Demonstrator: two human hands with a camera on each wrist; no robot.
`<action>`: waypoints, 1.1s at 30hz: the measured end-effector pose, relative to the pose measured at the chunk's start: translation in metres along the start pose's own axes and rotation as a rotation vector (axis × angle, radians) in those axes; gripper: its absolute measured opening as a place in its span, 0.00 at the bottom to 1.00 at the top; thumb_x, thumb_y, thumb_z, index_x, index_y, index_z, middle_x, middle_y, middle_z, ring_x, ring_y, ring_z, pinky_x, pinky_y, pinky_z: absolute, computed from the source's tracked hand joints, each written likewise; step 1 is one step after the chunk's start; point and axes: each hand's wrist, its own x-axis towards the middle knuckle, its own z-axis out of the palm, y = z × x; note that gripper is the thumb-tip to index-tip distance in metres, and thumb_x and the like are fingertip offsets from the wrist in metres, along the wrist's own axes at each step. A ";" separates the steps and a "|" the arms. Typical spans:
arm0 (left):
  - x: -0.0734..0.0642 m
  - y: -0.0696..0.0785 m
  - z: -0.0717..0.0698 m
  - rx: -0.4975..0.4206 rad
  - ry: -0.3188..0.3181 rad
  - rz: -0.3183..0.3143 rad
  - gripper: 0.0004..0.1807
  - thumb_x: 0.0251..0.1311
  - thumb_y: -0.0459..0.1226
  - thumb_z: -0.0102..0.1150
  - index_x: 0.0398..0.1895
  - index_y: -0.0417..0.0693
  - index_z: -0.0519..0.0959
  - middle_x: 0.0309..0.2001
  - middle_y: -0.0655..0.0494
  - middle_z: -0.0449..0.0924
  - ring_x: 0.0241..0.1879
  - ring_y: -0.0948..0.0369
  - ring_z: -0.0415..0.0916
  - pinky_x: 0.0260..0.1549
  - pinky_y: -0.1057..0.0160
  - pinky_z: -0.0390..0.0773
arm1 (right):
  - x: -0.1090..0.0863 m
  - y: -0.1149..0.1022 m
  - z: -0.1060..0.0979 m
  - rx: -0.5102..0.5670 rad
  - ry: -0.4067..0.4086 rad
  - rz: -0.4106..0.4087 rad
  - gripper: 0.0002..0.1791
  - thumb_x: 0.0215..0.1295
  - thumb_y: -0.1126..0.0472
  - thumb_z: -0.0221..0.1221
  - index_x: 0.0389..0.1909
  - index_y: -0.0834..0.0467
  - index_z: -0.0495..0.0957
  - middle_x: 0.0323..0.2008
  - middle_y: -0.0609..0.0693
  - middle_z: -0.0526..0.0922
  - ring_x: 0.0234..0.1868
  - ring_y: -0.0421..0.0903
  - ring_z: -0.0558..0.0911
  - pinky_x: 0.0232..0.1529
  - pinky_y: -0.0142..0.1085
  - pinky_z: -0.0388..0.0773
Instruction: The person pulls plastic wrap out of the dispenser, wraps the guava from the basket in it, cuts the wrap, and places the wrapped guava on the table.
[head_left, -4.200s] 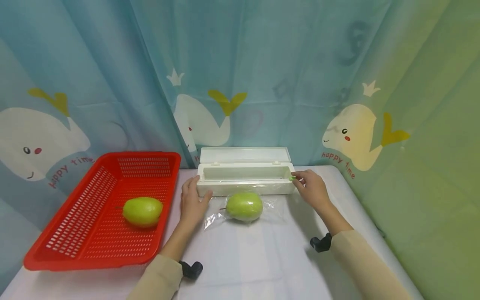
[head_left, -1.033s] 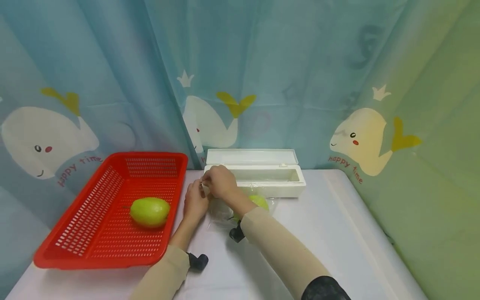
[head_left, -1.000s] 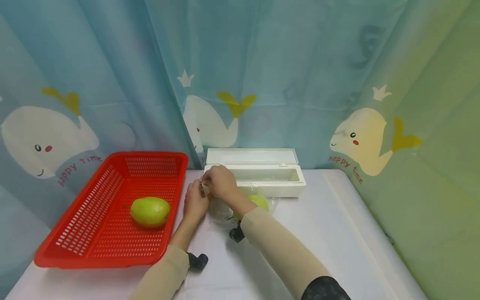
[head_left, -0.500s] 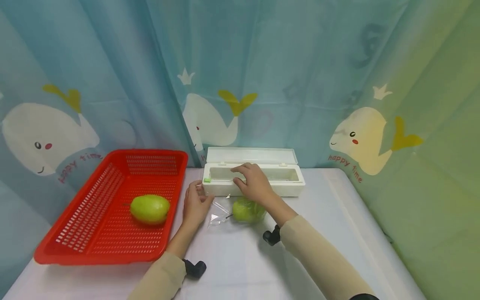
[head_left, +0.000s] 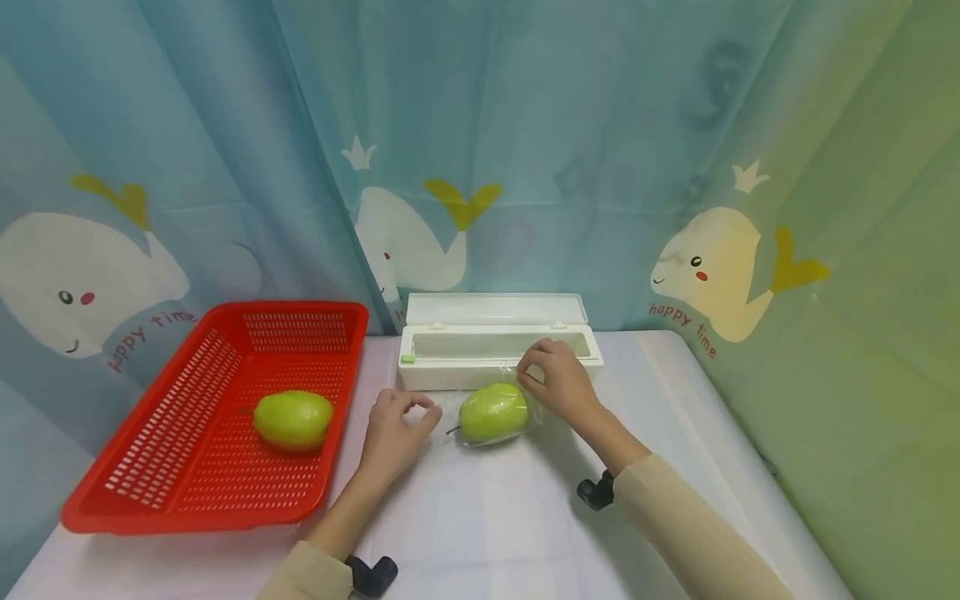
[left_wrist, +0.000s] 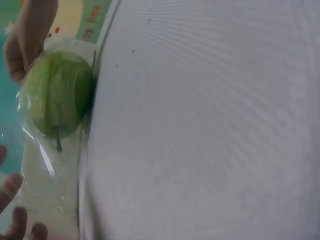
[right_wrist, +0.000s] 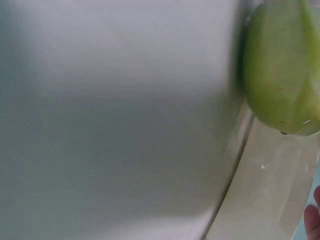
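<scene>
A green pear [head_left: 492,412] with a dark stem lies on the table, covered by clear plastic wrap [left_wrist: 42,155]. On its left, my left hand [head_left: 393,433] has thumb and index finger drawn together at the edge of the wrap. My right hand [head_left: 558,379] pinches the wrap at the pear's upper right, close in front of the box. Behind both is the long white wrap box [head_left: 498,379], lid raised, with a green cutter slider [head_left: 408,358] at its left end. In the right wrist view the wrapped pear [right_wrist: 280,70] is close by, while few fingers show.
A red plastic basket [head_left: 225,523] stands on the left of the table and holds another green pear [head_left: 293,420]. The white tablecloth [head_left: 480,533] extends in front of the hands. A blue whale-print curtain [head_left: 525,150] hangs right behind the box.
The slider went from the box's right end to its left end with my right hand, which then let go and moved right to the wrap. My left hand left the box corner and came nearer.
</scene>
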 end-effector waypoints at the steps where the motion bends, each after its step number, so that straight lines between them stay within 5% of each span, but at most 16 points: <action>1: -0.001 0.005 0.000 0.054 0.001 0.040 0.18 0.56 0.49 0.70 0.46 0.53 0.81 0.48 0.52 0.73 0.49 0.53 0.70 0.44 0.53 0.72 | -0.002 0.001 0.000 0.037 0.010 0.002 0.03 0.59 0.64 0.68 0.31 0.54 0.83 0.38 0.49 0.84 0.44 0.51 0.81 0.46 0.45 0.78; 5: -0.004 0.033 0.006 0.266 -0.021 0.271 0.40 0.47 0.60 0.72 0.62 0.56 0.73 0.59 0.53 0.71 0.57 0.50 0.69 0.50 0.46 0.75 | -0.009 0.002 0.000 0.207 0.015 0.027 0.03 0.64 0.62 0.63 0.35 0.56 0.80 0.35 0.48 0.86 0.42 0.48 0.85 0.44 0.42 0.83; 8: -0.001 0.050 0.020 0.395 -0.118 0.440 0.57 0.43 0.66 0.71 0.76 0.53 0.60 0.66 0.47 0.69 0.62 0.46 0.69 0.57 0.43 0.74 | -0.016 0.004 -0.001 0.308 -0.004 0.061 0.04 0.67 0.61 0.62 0.37 0.56 0.78 0.36 0.48 0.86 0.41 0.48 0.87 0.43 0.42 0.84; 11: 0.004 0.059 0.035 0.482 -0.253 0.493 0.66 0.44 0.68 0.69 0.81 0.56 0.45 0.72 0.45 0.63 0.67 0.44 0.66 0.59 0.42 0.73 | -0.023 0.004 -0.003 0.373 -0.015 0.089 0.04 0.68 0.60 0.62 0.38 0.56 0.78 0.37 0.48 0.86 0.41 0.48 0.86 0.45 0.43 0.84; 15: 0.012 0.060 0.049 0.474 -0.343 0.449 0.58 0.51 0.61 0.69 0.81 0.61 0.47 0.70 0.49 0.66 0.63 0.47 0.71 0.51 0.43 0.78 | -0.039 0.005 -0.006 0.417 -0.009 0.103 0.04 0.66 0.59 0.64 0.38 0.54 0.79 0.41 0.47 0.86 0.46 0.47 0.85 0.49 0.45 0.83; 20: 0.014 0.051 0.051 0.394 -0.332 0.392 0.37 0.62 0.57 0.62 0.74 0.66 0.64 0.65 0.54 0.71 0.56 0.49 0.76 0.42 0.44 0.80 | -0.065 0.001 -0.002 0.427 0.032 0.036 0.05 0.62 0.64 0.68 0.37 0.54 0.83 0.46 0.51 0.86 0.50 0.50 0.84 0.45 0.42 0.85; 25: 0.013 0.045 0.051 0.338 -0.340 0.368 0.29 0.69 0.53 0.56 0.72 0.67 0.66 0.64 0.51 0.70 0.57 0.46 0.75 0.45 0.41 0.79 | -0.081 -0.004 0.011 0.472 0.017 -0.006 0.10 0.62 0.67 0.66 0.44 0.60 0.84 0.48 0.55 0.83 0.50 0.54 0.84 0.42 0.36 0.85; 28: 0.013 0.045 0.052 0.283 -0.371 0.337 0.27 0.72 0.51 0.50 0.73 0.64 0.64 0.65 0.48 0.68 0.58 0.44 0.73 0.48 0.40 0.77 | -0.081 -0.012 0.015 0.564 -0.018 0.139 0.11 0.64 0.67 0.65 0.47 0.61 0.84 0.50 0.56 0.82 0.52 0.55 0.84 0.48 0.38 0.83; 33: 0.013 0.047 0.053 0.175 -0.425 0.239 0.27 0.72 0.50 0.44 0.73 0.60 0.64 0.66 0.45 0.65 0.59 0.43 0.68 0.50 0.42 0.74 | -0.068 -0.030 0.019 0.831 -0.029 0.611 0.08 0.66 0.63 0.62 0.40 0.65 0.82 0.46 0.55 0.81 0.44 0.48 0.85 0.48 0.40 0.83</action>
